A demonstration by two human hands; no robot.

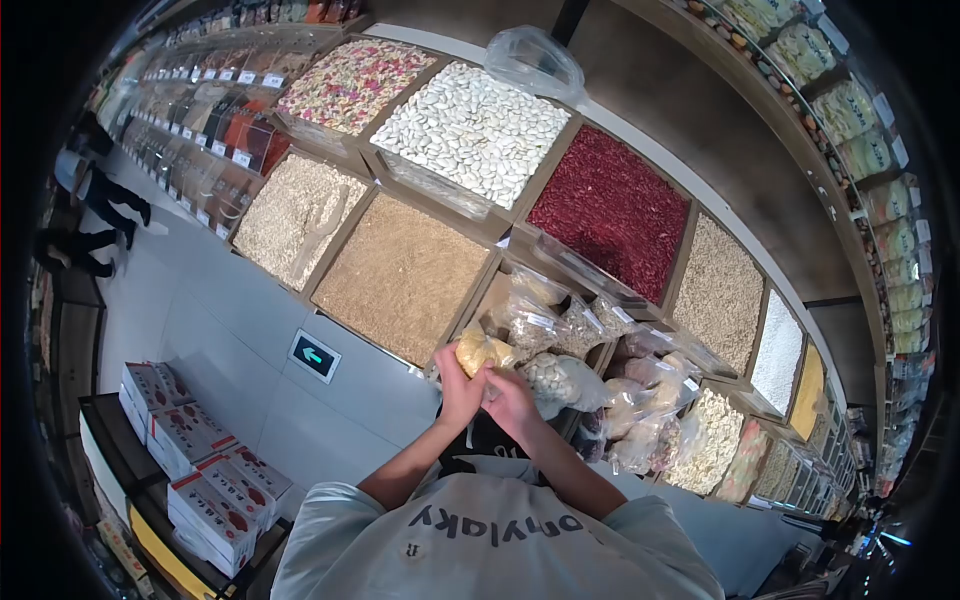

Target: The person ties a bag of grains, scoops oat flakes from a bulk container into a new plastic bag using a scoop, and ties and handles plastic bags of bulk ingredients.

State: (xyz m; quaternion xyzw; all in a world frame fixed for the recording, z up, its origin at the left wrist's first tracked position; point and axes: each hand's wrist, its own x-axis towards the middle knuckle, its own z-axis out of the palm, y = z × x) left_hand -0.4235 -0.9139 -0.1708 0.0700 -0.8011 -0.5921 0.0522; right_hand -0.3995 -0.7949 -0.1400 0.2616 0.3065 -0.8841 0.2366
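Observation:
A small clear plastic bag of yellow grain [478, 350] is held up in front of my chest, close to the edge of the bins. My left hand [459, 388] grips it from the left side, fingers curled round it. From the right, my right hand [509, 396] closes on its lower part, the thumbs near each other. Just beyond my hands, filled bags [535, 325] with white labels lie in a wooden bin. A bag of large pale beans or nuts [563, 380] rests beside my right hand.
Wooden bins hold white beans [470, 135], dark red beans [612, 215] and tan grain [400, 275]. More filled bags [650, 400] are piled to the right. A crumpled plastic bag [535, 62] lies on the back ledge. Printed boxes [215, 490] stand at lower left; people [100, 190] are at far left.

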